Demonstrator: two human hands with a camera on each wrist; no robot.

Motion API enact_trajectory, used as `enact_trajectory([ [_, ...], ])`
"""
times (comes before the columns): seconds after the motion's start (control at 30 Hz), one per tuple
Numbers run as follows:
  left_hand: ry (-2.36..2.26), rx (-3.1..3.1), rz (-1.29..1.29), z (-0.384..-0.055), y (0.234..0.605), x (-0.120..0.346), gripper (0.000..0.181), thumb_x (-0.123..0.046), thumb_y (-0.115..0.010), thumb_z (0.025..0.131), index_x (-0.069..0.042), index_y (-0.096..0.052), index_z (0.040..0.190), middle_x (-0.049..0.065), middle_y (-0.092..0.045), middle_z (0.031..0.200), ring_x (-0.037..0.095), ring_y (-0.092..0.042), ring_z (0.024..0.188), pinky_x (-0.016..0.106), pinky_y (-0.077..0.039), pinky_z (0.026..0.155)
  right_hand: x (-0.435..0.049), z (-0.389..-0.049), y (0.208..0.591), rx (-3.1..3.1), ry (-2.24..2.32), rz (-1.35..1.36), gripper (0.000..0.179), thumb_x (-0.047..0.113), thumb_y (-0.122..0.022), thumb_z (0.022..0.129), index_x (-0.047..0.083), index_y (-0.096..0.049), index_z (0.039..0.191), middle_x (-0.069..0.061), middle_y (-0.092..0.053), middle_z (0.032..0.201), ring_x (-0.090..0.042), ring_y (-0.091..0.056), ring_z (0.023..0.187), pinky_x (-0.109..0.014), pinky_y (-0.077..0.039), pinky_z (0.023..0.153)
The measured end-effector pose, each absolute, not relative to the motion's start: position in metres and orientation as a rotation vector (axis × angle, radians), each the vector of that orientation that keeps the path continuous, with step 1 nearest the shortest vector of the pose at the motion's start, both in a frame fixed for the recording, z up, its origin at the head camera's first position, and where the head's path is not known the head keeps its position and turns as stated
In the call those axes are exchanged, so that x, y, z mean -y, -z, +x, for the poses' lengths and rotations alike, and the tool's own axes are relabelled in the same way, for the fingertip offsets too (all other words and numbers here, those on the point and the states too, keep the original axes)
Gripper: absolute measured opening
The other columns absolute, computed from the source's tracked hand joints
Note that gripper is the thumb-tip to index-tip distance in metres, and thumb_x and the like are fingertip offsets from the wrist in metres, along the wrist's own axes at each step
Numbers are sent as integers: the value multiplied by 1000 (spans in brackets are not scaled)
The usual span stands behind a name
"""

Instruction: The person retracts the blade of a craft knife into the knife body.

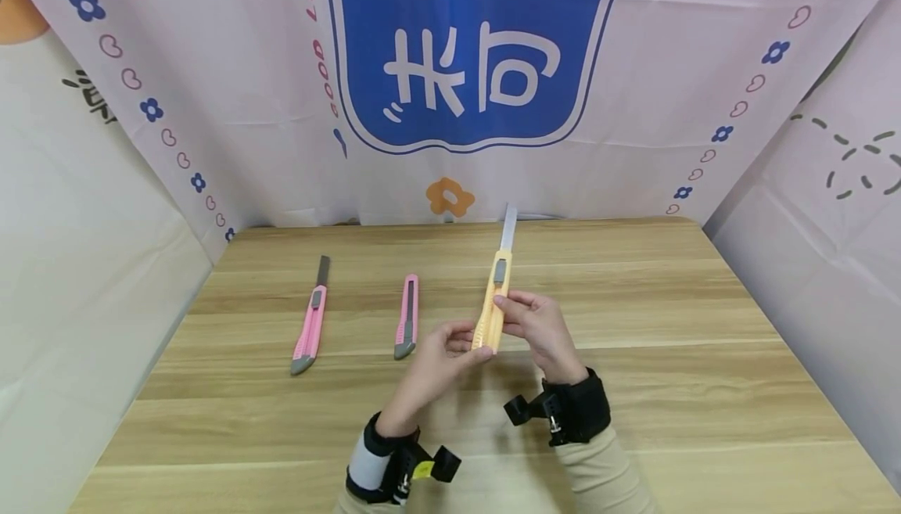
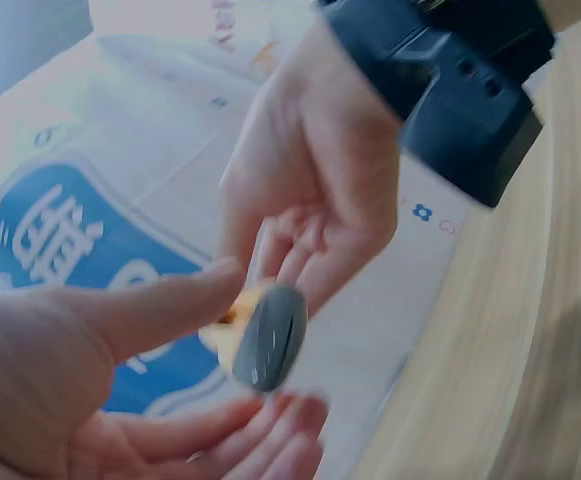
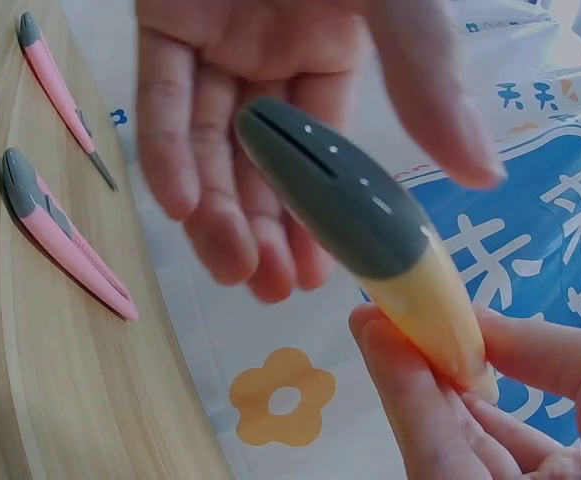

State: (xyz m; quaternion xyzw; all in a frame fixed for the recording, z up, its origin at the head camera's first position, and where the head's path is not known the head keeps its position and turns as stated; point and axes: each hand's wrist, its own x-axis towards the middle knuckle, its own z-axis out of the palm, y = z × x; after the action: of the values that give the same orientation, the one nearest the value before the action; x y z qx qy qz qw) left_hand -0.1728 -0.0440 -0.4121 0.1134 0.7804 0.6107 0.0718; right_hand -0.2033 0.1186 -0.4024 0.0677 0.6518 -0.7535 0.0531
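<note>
A yellow utility knife (image 1: 489,307) with a grey slider and grey end cap is held above the table, its blade (image 1: 508,228) extended away from me. My right hand (image 1: 542,330) pinches its handle between thumb and fingers. Around the capped end is my left hand (image 1: 438,361). In the right wrist view the left fingers (image 3: 225,215) are loosely extended, and thumb and fingers stand apart on either side of the grey cap (image 3: 320,180). The left wrist view shows that cap (image 2: 273,340) between the left thumb and fingers.
Two pink utility knives lie on the wooden table (image 1: 676,389) to the left. The far-left knife (image 1: 311,326) has its blade out; the nearer one (image 1: 407,314) shows no blade beyond its handle. A printed cloth (image 1: 267,146) hangs behind the table.
</note>
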Motion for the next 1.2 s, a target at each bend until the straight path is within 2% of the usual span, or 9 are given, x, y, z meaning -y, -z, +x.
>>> enact_trajectory([
  [0.17, -1818, -2082, 367, -179, 417, 52, 44, -9, -65, 86, 13, -53, 123, 32, -65, 110, 32, -65, 96, 43, -57, 84, -120, -204, 402, -1974, 2298, 210, 36, 5, -60, 89, -15, -56, 118, 6, -69, 75, -9, -67, 67, -16, -58, 61],
  [0.4, -1878, -1770, 417, -180, 421, 52, 39, -3, -59, 89, 15, -51, 123, 38, -61, 111, 42, -60, 103, 55, -46, 96, -121, -204, 403, -1970, 2310, 193, 38, 5, -60, 89, -19, -54, 117, 7, -69, 72, -8, -66, 65, -16, -57, 59],
  [0.5, -1899, -1748, 410, -180, 422, 52, 37, -1, -58, 89, 16, -51, 122, 38, -61, 111, 40, -61, 101, 54, -47, 94, -121, -204, 403, -1969, 2310, 170, 37, 5, -60, 89, -19, -54, 116, 7, -69, 71, -8, -66, 64, -17, -58, 60],
  [0.67, -1904, -1751, 365, -180, 422, 51, 36, 3, -58, 88, 16, -51, 120, 38, -62, 109, 37, -64, 98, 44, -54, 88, -121, -204, 404, -1975, 2292, 122, 39, 9, -61, 89, -19, -55, 115, 7, -69, 72, -9, -66, 65, -18, -58, 61],
  [0.9, -1896, -1771, 314, -178, 423, 44, 36, 5, -60, 86, 16, -51, 118, 36, -64, 108, 46, -59, 101, 54, -49, 91, -121, -204, 402, -1957, 2318, 110, 51, 30, -63, 88, -14, -58, 113, 6, -74, 77, -11, -68, 73, -19, -59, 65],
  [1.03, -1890, -1792, 299, -178, 429, 42, 35, 4, -61, 85, 16, -53, 116, 35, -65, 106, 44, -60, 99, 53, -49, 91, -122, -203, 401, -1943, 2346, 87, 53, 32, -63, 88, -13, -57, 117, 8, -74, 78, -12, -69, 78, -20, -59, 67],
  [1.2, -1826, -1813, 301, -176, 431, 40, 31, 3, -64, 83, 15, -57, 111, 34, -66, 104, 40, -63, 98, 48, -53, 91, -122, -203, 400, -1925, 2386, 98, 53, 31, -62, 89, -12, -56, 120, 7, -75, 80, -22, -69, 88, -22, -60, 68],
])
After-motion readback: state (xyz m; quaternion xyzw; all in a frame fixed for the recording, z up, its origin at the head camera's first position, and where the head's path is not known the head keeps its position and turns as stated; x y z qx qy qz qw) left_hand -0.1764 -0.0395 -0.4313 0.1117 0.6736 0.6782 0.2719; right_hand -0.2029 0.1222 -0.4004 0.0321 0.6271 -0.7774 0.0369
